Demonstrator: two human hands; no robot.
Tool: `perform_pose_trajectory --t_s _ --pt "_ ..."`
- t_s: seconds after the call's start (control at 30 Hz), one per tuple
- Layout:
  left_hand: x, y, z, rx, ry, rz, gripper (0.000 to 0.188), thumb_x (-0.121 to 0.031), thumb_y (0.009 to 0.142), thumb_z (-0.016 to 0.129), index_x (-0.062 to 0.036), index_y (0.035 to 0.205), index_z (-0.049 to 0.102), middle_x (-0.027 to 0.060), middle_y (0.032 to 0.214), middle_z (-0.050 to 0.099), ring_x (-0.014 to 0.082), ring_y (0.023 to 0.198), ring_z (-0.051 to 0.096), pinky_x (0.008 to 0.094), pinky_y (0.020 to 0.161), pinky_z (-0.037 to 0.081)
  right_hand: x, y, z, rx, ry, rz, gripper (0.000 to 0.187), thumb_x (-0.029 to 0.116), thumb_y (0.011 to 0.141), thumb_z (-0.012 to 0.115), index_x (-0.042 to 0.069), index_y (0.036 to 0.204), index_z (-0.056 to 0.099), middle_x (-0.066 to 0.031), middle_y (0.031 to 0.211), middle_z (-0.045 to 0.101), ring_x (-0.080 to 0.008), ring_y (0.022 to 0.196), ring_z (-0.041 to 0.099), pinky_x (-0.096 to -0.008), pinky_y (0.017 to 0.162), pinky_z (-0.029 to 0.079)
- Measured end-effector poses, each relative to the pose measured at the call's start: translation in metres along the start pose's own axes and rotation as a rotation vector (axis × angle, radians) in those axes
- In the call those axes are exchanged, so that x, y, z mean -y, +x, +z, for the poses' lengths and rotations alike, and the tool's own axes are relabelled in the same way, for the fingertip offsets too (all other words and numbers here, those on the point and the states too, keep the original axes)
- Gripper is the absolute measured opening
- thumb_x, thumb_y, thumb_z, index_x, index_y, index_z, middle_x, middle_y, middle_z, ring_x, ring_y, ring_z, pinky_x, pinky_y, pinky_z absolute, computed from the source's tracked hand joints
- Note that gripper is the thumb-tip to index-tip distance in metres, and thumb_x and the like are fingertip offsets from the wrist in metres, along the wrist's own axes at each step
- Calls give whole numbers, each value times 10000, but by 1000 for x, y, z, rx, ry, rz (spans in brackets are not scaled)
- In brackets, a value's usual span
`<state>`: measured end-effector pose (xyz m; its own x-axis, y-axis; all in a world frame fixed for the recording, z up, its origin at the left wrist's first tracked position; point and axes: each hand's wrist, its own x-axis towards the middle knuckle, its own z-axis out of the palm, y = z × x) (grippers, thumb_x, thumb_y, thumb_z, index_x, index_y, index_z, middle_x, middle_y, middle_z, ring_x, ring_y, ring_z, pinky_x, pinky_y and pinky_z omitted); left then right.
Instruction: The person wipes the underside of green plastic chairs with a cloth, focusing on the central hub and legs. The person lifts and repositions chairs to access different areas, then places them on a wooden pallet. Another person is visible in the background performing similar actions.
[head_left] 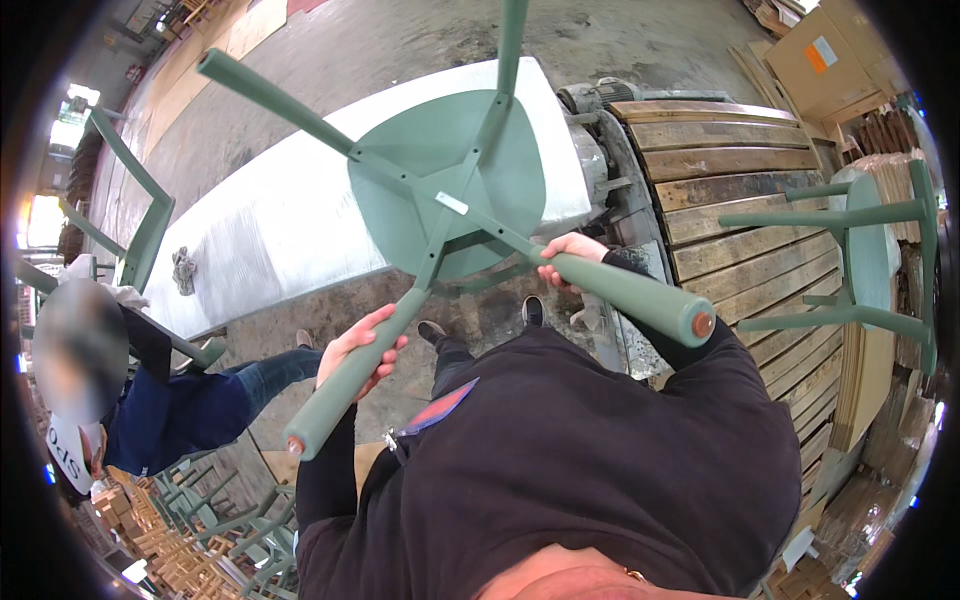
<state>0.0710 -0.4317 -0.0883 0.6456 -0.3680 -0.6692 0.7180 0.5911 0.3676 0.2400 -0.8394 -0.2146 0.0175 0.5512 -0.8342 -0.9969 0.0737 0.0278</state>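
A green wooden chair (385, 210) is tipped over with the underside of its rounded seat facing me. Four legs spread from a cross brace, which carries a small white label (452, 203). My left hand (347, 350) is closed round the near left leg, and my right hand (572, 250) grips the near right leg close to the brace. Both of these legs end in copper-brown tips pointing toward me. Behind the chair lies a long table wrapped in shiny white film (290, 215); whether the chair rests on it, I cannot tell.
At the right, another green chair (865, 250) lies on a slatted wooden platform (720, 165). A co-worker (180, 420) stands at left beside a green chair (150, 235). A crumpled cloth (183, 270) lies on the film. A motor (612, 95) and cardboard box (825, 65) are beyond.
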Motion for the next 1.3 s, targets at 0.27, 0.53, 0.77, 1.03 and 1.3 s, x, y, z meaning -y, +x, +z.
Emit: perform_pose_trajectory --t_s 0.27,0.53,0.77,1.03,1.3 --pt "8 72 42 31 27 -106 686 -148 935 595 -60 1566 341 269 1157 599 211 794 634 324 669 597 15 -29 -68 -10 160 -51 222 134 909 587 -26 990 455 -129 846 611 -199 730 633 -257 580 564" --pt "12 116 47 60 69 -77 672 -132 944 586 -79 1565 337 256 1142 615 207 779 658 334 674 591 43 -16 -96 15 176 -73 358 165 920 576 -6 1216 469 -152 997 601 -141 688 619 -250 585 567" --pt "23 129 37 91 20 -117 715 -100 929 593 -121 1580 299 255 1182 601 214 766 680 352 684 639 51 -8 -111 -40 62 -44 297 189 898 593 -17 1102 527 -125 915 652 -154 682 645 -285 581 588" --pt "41 146 25 48 -91 -28 502 -265 1021 548 -100 1483 441 243 1178 651 263 770 719 428 763 639 48 -2 -118 12 187 -78 398 352 969 537 13 1166 610 -155 991 676 -177 730 671 -278 599 595" --pt "94 129 -23 -43 -148 147 524 -492 1062 451 -64 1340 568 194 1127 688 351 956 723 546 796 617 -25 30 -133 -199 237 -458 708 611 1036 402 6 1370 555 -145 1231 694 -266 987 699 -385 842 596"
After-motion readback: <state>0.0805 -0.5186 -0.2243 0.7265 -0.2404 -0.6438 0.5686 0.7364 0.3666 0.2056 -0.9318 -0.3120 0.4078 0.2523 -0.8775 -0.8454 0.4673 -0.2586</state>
